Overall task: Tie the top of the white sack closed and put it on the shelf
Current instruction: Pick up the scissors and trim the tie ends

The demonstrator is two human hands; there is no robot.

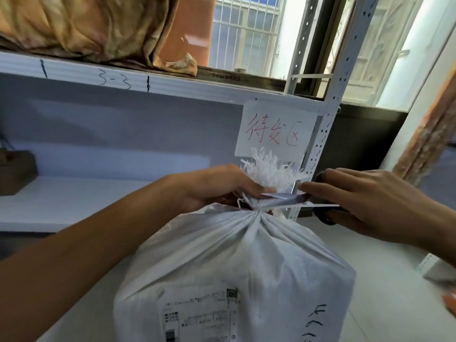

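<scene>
Far left of frame: dark brown box (14, 172) on the shelf (74, 201), which is a white metal rack, mostly bare at this level. Upper left: draped tan-orange cloth (81, 25) on the board above, "3-3" hand-marked on its front edge.

Left hand (214, 186), centre frame, closed around the gathered neck of the white sack (234, 267), just under the frayed top tuft (269, 169). Sack fills lower centre, upright in front of the shelf, not on it; what it rests on is out of view. Printed shipping label (202, 317) on its front, black marker scrawl lower right.

A flat white strap (283, 196) wraps the neck, tail running right toward the right hand (370, 203). Right hand partly closed, fingers on the strap end and on a dark object under the palm; cannot tell what that object is.

Progress, as judged: neck is bunched and cinched, tie looks in hand but not finished; lifting onto the shelf not done.

Right of centre: paper sign (274, 133) with red handwriting taped to the perforated upright post (328, 119). Upper right: barred window (246, 33), daylight. Pale tiled floor at lower right.
</scene>
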